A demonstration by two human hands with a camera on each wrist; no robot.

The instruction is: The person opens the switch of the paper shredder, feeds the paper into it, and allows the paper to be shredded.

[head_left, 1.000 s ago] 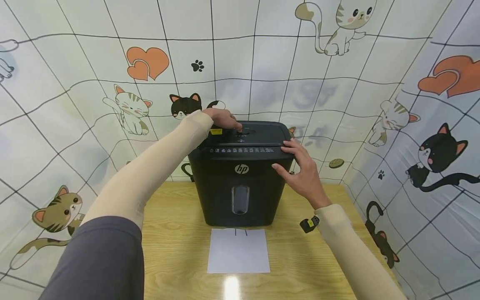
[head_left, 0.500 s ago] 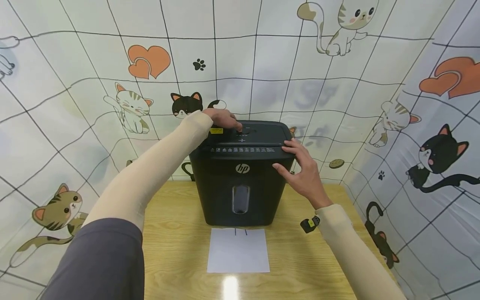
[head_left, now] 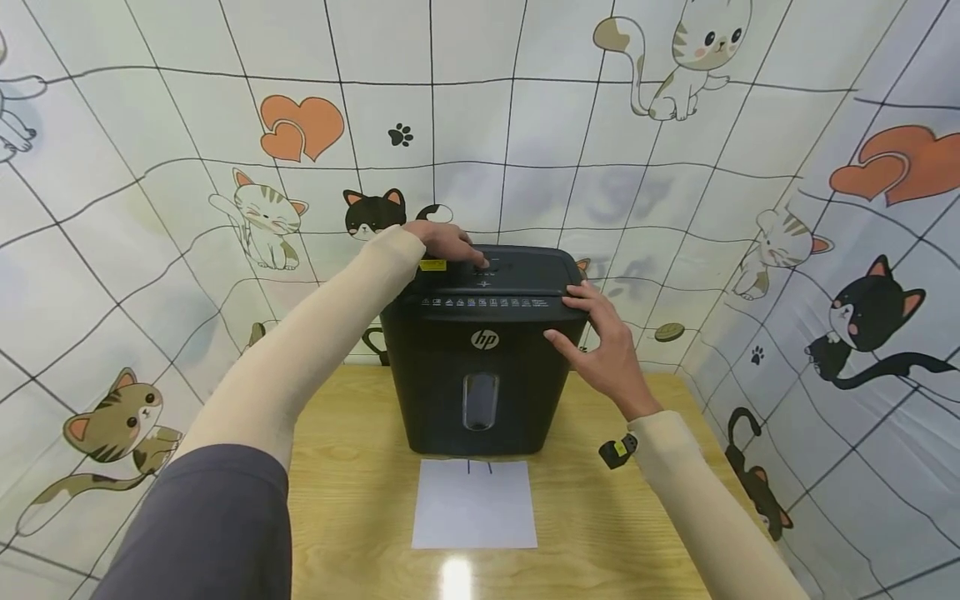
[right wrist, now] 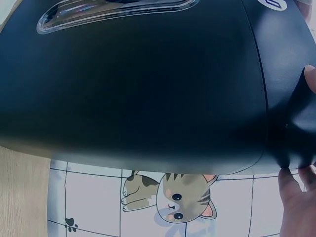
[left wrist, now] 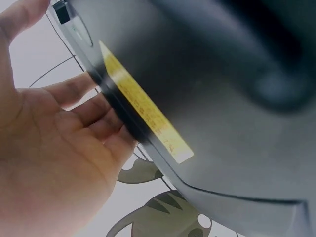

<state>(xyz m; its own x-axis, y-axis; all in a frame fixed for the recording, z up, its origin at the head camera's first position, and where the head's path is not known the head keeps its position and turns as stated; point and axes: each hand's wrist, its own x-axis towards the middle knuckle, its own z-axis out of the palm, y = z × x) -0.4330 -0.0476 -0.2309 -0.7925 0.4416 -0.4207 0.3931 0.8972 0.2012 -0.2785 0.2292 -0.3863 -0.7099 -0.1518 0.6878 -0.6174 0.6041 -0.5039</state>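
The black, tapered, hp-branded plastic machine (head_left: 483, 367), by its look a paper shredder, stands upright at the back of the pale wood-grain tabletop (head_left: 337, 500), before a white cat-print sheet (head_left: 540, 117). The left hand (head_left: 447, 242) reaches across the flat black plastic lid (head_left: 540, 262), one digit down beside a small dark recess (head_left: 504, 266). Its fingers are loosely extended, in the left wrist view lying against the lid's edge and gripping nothing that shows; how hard that digit presses, I cannot tell. The right hand (head_left: 606, 350) rests on the right front corner, thumb on the front face and fingers spread wide over the rim.

To do this well, as I judge it, work the control with that one digit alone, in a short, straight motion, and let the rest of the hand bear no weight on the lid. The right hand's job looks like steadying: a light, even press at the corner should stop the tall body from sliding or rocking. The clear oval window (head_left: 480, 402) is uncovered, so the inside can be checked. The blank-looking white paper sheet (head_left: 474, 508) lies flat just in front of the base; shifting the machine forward would risk rucking it
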